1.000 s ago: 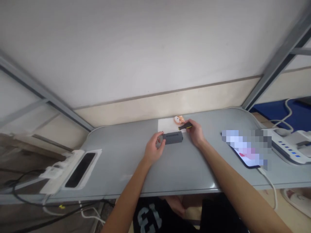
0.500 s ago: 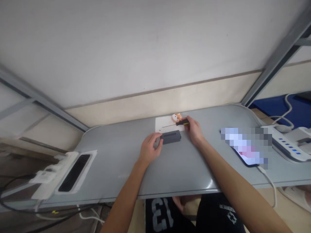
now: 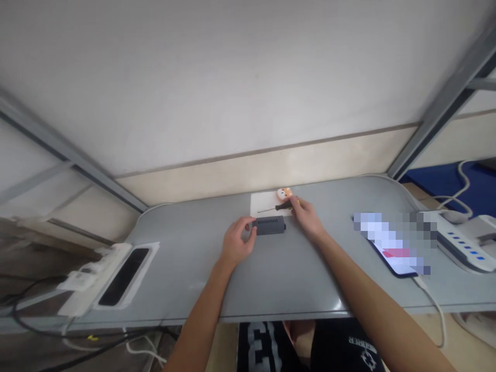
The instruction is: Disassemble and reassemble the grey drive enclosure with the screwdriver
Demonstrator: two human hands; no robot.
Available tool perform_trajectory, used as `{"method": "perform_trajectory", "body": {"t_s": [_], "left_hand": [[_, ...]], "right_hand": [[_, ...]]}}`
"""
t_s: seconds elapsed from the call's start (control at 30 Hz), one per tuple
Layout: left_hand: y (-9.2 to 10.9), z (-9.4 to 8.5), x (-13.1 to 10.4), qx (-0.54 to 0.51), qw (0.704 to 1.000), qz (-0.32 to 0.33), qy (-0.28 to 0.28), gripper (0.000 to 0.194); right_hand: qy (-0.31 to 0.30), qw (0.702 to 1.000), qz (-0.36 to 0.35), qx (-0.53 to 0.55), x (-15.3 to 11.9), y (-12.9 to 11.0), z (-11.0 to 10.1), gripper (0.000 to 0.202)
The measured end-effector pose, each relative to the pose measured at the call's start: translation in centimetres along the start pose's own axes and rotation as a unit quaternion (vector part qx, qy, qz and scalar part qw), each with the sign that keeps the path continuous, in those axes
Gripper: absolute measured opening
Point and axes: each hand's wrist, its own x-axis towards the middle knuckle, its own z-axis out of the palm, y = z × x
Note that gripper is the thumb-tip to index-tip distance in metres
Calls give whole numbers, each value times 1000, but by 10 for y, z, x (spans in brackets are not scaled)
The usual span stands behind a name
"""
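Observation:
My left hand (image 3: pixel 237 242) pinches the left end of a dark grey rectangular box (image 3: pixel 270 226) with a row of slots along its upper face. The box lies on the grey tabletop, and a small dark knob sticks out at its right end. In my right hand (image 3: pixel 309 219) is a screwdriver (image 3: pixel 283 205), gripped by its black and yellow handle, its thin shaft pointing left over a white sheet of paper (image 3: pixel 256 199). Right behind the handle sits an orange and white animal-face item (image 3: pixel 284 194); whether my fingers touch it I cannot tell.
A dark phone-like slab (image 3: pixel 123 277) lies on white paper at the left, beside a white power strip (image 3: pixel 96 281) with plugs. On the right are a lit phone (image 3: pixel 391 253) with a white cable (image 3: pixel 434 305) and a charging station (image 3: pixel 463 248). A wall stands behind the table.
The camera view has shifted slightly. Against the paper, the screwdriver has moved a little left and nearer to the box. The box and my left hand have moved slightly left.

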Motion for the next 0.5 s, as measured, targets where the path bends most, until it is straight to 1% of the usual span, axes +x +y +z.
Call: {"method": "perform_trajectory", "body": {"t_s": [0.07, 0.13, 0.23, 0.3, 0.37, 0.5], "left_hand": [[-1, 0, -1, -6, 1000, -18, 2, 21], [-2, 0, -2, -20, 999, -29, 3, 23], [-2, -2, -3, -57, 998, -21, 16, 29], [0, -3, 0, -61, 997, -3, 35, 32], [5, -3, 7, -43, 997, 18, 54, 32], [22, 5, 29, -18, 996, 63, 54, 31]], "right_hand": [[9, 999, 14, 45, 1, 0, -1, 55], [19, 993, 23, 112, 5, 3, -3, 51], [44, 972, 28, 228, 13, 9, -5, 43], [63, 962, 25, 264, 19, 12, -8, 40], [81, 956, 20, 281, 24, 12, -12, 39], [120, 945, 20, 304, 29, 13, -23, 36]]}}
